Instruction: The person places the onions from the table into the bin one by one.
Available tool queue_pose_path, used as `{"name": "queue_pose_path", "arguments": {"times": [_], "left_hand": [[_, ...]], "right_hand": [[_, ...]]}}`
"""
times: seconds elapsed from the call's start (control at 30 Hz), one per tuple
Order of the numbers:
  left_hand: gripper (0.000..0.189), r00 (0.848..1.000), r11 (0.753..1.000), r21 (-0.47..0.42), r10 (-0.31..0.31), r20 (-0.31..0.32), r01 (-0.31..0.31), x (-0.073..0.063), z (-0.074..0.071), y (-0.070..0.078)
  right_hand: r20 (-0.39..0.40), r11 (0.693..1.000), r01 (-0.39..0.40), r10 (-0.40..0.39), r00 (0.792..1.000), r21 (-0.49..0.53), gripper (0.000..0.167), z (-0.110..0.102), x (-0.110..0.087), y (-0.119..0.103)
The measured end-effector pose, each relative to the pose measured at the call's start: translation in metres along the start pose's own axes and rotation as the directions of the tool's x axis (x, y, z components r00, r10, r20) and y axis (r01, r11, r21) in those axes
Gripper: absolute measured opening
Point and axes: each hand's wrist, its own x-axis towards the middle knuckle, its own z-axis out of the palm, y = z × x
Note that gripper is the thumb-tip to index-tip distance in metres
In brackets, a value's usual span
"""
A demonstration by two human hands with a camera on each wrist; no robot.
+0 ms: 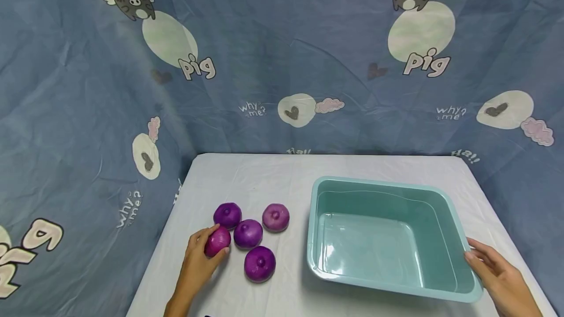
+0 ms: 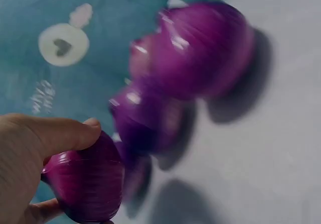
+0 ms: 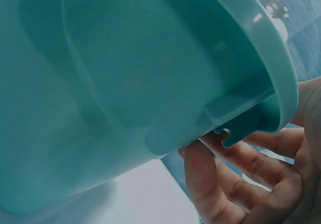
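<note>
My left hand [image 1: 196,263] grips a red onion [image 1: 217,241] between thumb and fingers at the left of the table; the left wrist view shows the same onion [image 2: 90,179] close up. Beside it sit several more purple-red onions, among them a nearby one [image 1: 227,215], a middle one [image 1: 248,234], a paler one [image 1: 275,217] and a front one [image 1: 260,264]. At the right, my right hand [image 1: 502,275] holds the right-hand rim of a pale teal plastic basin [image 1: 374,283]. In the right wrist view its fingers [image 3: 200,179] curl under the rim's outer edge.
A white cloth covers the table [image 1: 255,175]. Behind it and at the sides hangs a blue curtain [image 1: 264,23] with cartoon pig prints. The basin takes up most of the table's right half, with nothing seen inside it.
</note>
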Motion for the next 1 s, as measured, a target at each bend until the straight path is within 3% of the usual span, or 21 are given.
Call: {"name": "queue_pose_path", "arguments": {"times": [0.17, 0.3, 0.4, 0.5, 0.63, 0.8, 0.9, 1.0], "left_hand": [[0.074, 0.994, 0.992, -0.049, 0.112, -0.011, -0.112, 0.008, -0.012, 0.017], [0.076, 0.986, 0.984, -0.083, 0.163, 0.027, -0.160, 0.016, -0.018, 0.038], [0.076, 0.978, 0.971, -0.153, 0.196, 0.064, -0.185, 0.024, -0.020, 0.061], [0.075, 0.960, 0.947, -0.213, 0.265, 0.092, -0.241, 0.033, -0.019, 0.090], [0.073, 0.908, 0.906, -0.228, 0.393, 0.146, -0.356, 0.041, -0.015, 0.137], [0.073, 0.839, 0.867, -0.227, 0.491, 0.235, -0.444, 0.046, -0.010, 0.189], [0.073, 0.779, 0.829, -0.230, 0.558, 0.285, -0.510, 0.049, -0.001, 0.214], [0.072, 0.700, 0.779, -0.233, 0.626, 0.344, -0.582, 0.052, 0.013, 0.237]], "right_hand": [[0.012, 1.000, -0.002, 0.002, 1.000, 0.026, 0.074, 0.000, -0.003, -0.001], [0.021, 0.999, -0.011, 0.010, 1.000, 0.038, 0.076, 0.000, -0.004, -0.002], [0.023, 0.999, -0.001, 0.000, 1.000, 0.047, 0.076, 0.001, -0.002, -0.001], [0.022, 0.998, 0.016, -0.018, 1.000, 0.061, 0.074, 0.001, -0.001, 0.001], [0.025, 0.993, 0.033, -0.036, 0.999, 0.110, 0.067, -0.001, -0.003, 0.002], [0.045, 0.989, 0.074, -0.081, 0.996, 0.130, 0.060, 0.001, -0.004, 0.000], [0.052, 0.991, 0.077, -0.083, 0.995, 0.110, 0.061, -0.001, -0.005, 0.000], [0.041, 0.993, 0.081, -0.085, 0.996, 0.088, 0.063, -0.004, -0.006, 0.000]]}}
